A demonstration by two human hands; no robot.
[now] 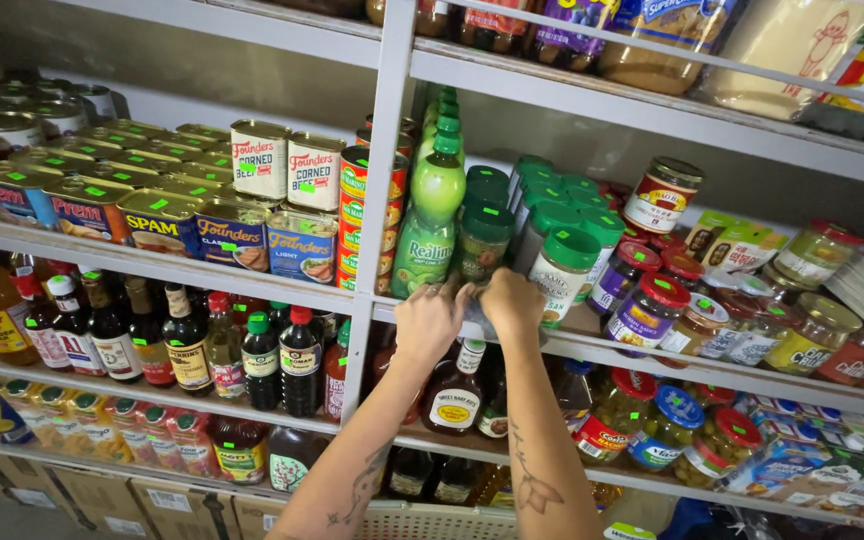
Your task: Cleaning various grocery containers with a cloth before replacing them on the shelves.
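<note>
Two hands: both up at the front edge of the middle shelf, close together, nearly touching.
Left hand: fingers curled at the shelf lip, right under the green juice bottle; can't tell if it actually grips anything.
Right hand: fingers wrapped on a small green-lidded jar at the front row, looks clamped on its lower part.
Where the jar sits: at the shelf edge, just beside the juice bottle, with a white-labelled green-lidded shaker on its other side.
Room to move: pretty tight, jars packed shoulder to shoulder, open space only out front toward the person.
In the way: white upright post just beside the left hand; more green lids stacked behind the jar.
Neighbours: red-lidded jars to the right, rectangular meat cans to the left of the post, two taller cans stacked on top of them.
Shelf below: dark sauce bottles, red and green caps.
Labels: little neon green stickers on almost every lid and can top.
</note>
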